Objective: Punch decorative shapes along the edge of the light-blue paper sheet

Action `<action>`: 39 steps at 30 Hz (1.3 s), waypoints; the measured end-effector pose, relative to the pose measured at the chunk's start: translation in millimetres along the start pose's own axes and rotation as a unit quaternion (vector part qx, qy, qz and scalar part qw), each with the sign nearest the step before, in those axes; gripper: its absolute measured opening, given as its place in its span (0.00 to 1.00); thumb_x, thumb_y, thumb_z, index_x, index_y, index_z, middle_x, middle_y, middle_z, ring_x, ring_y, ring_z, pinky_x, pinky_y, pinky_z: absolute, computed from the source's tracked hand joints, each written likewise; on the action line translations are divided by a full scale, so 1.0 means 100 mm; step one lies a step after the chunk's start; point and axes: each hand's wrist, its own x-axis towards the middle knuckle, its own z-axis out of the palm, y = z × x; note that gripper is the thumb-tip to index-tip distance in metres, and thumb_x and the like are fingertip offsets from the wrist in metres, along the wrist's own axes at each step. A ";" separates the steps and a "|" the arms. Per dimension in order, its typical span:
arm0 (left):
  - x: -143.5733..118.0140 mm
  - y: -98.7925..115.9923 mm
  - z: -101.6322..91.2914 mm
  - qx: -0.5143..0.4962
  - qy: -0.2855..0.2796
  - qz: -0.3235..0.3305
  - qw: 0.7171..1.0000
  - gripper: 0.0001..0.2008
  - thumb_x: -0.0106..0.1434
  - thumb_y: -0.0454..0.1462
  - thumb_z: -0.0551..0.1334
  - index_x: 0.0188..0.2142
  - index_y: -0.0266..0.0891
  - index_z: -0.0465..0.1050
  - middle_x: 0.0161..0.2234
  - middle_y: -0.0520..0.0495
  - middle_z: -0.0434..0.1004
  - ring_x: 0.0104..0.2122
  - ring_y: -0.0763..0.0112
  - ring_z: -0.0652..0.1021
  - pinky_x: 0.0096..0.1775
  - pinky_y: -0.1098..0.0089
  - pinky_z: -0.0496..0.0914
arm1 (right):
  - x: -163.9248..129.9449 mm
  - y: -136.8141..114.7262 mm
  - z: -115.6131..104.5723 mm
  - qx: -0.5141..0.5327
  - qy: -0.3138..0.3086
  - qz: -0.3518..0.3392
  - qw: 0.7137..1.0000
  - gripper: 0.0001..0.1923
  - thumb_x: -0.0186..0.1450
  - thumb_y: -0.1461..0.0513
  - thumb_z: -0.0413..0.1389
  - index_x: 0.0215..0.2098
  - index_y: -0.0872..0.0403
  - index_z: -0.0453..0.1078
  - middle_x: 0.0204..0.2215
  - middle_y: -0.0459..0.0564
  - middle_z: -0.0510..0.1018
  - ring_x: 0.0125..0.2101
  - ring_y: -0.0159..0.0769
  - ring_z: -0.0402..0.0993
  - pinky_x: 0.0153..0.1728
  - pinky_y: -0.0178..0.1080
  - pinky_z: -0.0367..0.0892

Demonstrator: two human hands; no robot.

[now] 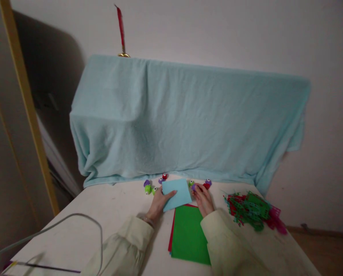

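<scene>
Two hands on the table [108,214], both near its far edge. Left hand [159,203] has its fingers pinched on the near-left corner of a light blue paper sheet [176,193] — thumb on top, sheet lifted slightly and tilted. Right hand [203,199] lies flat with fingers together, fingertips on a small red paper punch [206,186]; whether it actually grips the punch I cannot tell.

The blue sheet sits just beyond a green sheet [190,235], which lies flat over a red sheet [171,234] showing only along its left edge. More small punches [147,187] — green, purple, red — line the far edge against the draped blue cloth [188,122]. A pile of punched scraps [250,211], green and red, sits toward the right edge. A grey cable [74,218] loops over the near-left corner.

Handling, my read: the sheet is light, thin, floppy, and creases easily. Hold it by a corner or edge, pinched lightly; support it near the middle if it has to stay flat. The punch looks like rigid plastic, small, and could skid on the smooth tabletop.
</scene>
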 end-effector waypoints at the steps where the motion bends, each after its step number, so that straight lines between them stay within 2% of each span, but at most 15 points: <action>1: -0.01 0.00 0.00 0.014 -0.006 -0.006 1.000 0.28 0.46 0.44 0.73 0.44 0.32 0.72 0.42 0.37 0.79 0.37 0.60 0.80 0.37 0.67 0.75 | 0.00 0.00 0.00 0.001 0.009 0.001 1.000 0.19 0.52 0.58 0.67 0.41 0.52 0.75 0.37 0.50 0.80 0.34 0.35 0.76 0.38 0.36 0.72; 4: -0.03 0.02 0.00 0.041 -0.015 -0.026 0.999 0.24 0.47 0.46 0.72 0.39 0.30 0.75 0.37 0.37 0.80 0.33 0.60 0.81 0.33 0.68 0.75 | 0.00 0.02 0.00 0.013 0.035 -0.003 0.999 0.19 0.50 0.59 0.68 0.39 0.55 0.75 0.36 0.51 0.80 0.33 0.35 0.76 0.37 0.36 0.72; 8: -0.08 0.08 0.02 0.044 -0.008 -0.029 0.999 0.21 0.49 0.45 0.71 0.36 0.30 0.76 0.33 0.39 0.81 0.31 0.61 0.81 0.31 0.69 0.74 | 0.01 0.04 0.00 0.035 0.035 -0.012 0.999 0.16 0.51 0.58 0.68 0.36 0.54 0.74 0.35 0.51 0.80 0.33 0.36 0.76 0.36 0.36 0.72; 11: -0.11 0.10 0.03 0.053 0.001 -0.030 0.998 0.21 0.49 0.44 0.71 0.37 0.30 0.76 0.32 0.40 0.81 0.31 0.61 0.80 0.30 0.70 0.74 | 0.03 0.01 -0.01 0.058 0.044 0.023 0.997 0.16 0.54 0.51 0.64 0.34 0.54 0.72 0.31 0.52 0.80 0.32 0.37 0.76 0.35 0.38 0.72; 13: -0.10 0.09 0.03 0.061 -0.001 -0.034 0.998 0.21 0.50 0.45 0.71 0.38 0.31 0.76 0.32 0.39 0.81 0.31 0.61 0.81 0.30 0.71 0.74 | 0.05 -0.02 -0.02 0.059 0.068 0.048 0.995 0.19 0.56 0.47 0.60 0.31 0.54 0.70 0.27 0.52 0.79 0.27 0.36 0.75 0.28 0.36 0.71; 15: -0.09 0.07 0.02 0.071 -0.008 -0.034 0.997 0.21 0.50 0.45 0.70 0.38 0.31 0.75 0.33 0.39 0.81 0.31 0.62 0.81 0.30 0.71 0.74 | 0.06 -0.03 -0.03 0.045 0.087 0.052 0.994 0.21 0.57 0.44 0.57 0.28 0.54 0.68 0.21 0.49 0.76 0.19 0.30 0.69 0.19 0.33 0.64; 17: -0.08 0.05 0.02 0.082 -0.011 -0.029 0.996 0.21 0.51 0.45 0.70 0.38 0.31 0.75 0.34 0.39 0.81 0.30 0.63 0.80 0.30 0.71 0.74 | 0.07 -0.03 -0.02 0.015 0.080 0.037 0.996 0.21 0.57 0.44 0.56 0.27 0.53 0.65 0.16 0.44 0.71 0.12 0.25 0.59 0.13 0.31 0.54; 19: -0.08 0.04 0.03 0.089 -0.009 -0.024 0.996 0.20 0.51 0.45 0.70 0.37 0.31 0.75 0.34 0.39 0.81 0.30 0.63 0.80 0.30 0.71 0.74 | 0.05 -0.03 0.00 -0.027 0.057 0.015 0.998 0.21 0.57 0.44 0.56 0.26 0.53 0.63 0.13 0.40 0.66 0.10 0.23 0.50 0.11 0.30 0.46; 21: -0.11 0.06 0.05 0.086 -0.010 -0.031 0.996 0.20 0.51 0.45 0.70 0.36 0.31 0.75 0.33 0.39 0.81 0.30 0.62 0.80 0.30 0.70 0.74 | 0.02 -0.03 0.04 -0.070 0.026 0.002 0.997 0.21 0.57 0.44 0.55 0.25 0.52 0.61 0.12 0.38 0.62 0.10 0.22 0.47 0.11 0.30 0.42; 24: -0.16 0.12 0.07 0.063 -0.021 -0.046 0.997 0.19 0.50 0.44 0.71 0.37 0.32 0.75 0.33 0.39 0.81 0.31 0.59 0.80 0.31 0.67 0.74 | -0.06 -0.05 0.10 -0.119 -0.008 -0.009 0.993 0.21 0.58 0.43 0.55 0.25 0.51 0.59 0.14 0.38 0.63 0.10 0.23 0.47 0.12 0.31 0.41; 29: -0.22 0.19 0.10 0.063 -0.062 -0.051 0.995 0.20 0.47 0.45 0.72 0.35 0.31 0.76 0.31 0.39 0.81 0.30 0.58 0.80 0.31 0.66 0.74 | -0.15 -0.11 0.17 -0.159 -0.005 -0.029 0.987 0.21 0.57 0.43 0.56 0.26 0.50 0.61 0.15 0.38 0.63 0.11 0.24 0.49 0.12 0.32 0.42; 34: -0.21 0.12 0.09 0.072 -0.100 -0.040 0.992 0.22 0.47 0.48 0.71 0.34 0.31 0.77 0.31 0.39 0.81 0.29 0.60 0.79 0.29 0.68 0.73 | -0.15 -0.13 0.19 -0.162 -0.009 -0.030 0.986 0.20 0.55 0.44 0.58 0.27 0.50 0.63 0.14 0.38 0.62 0.12 0.24 0.50 0.13 0.32 0.43; 39: -0.20 0.04 0.07 0.043 -0.128 -0.030 0.990 0.24 0.52 0.52 0.66 0.35 0.30 0.76 0.31 0.38 0.80 0.27 0.62 0.79 0.28 0.69 0.72 | -0.15 -0.14 0.19 -0.162 -0.012 -0.015 0.987 0.19 0.54 0.45 0.60 0.29 0.50 0.65 0.14 0.38 0.62 0.12 0.25 0.51 0.13 0.32 0.42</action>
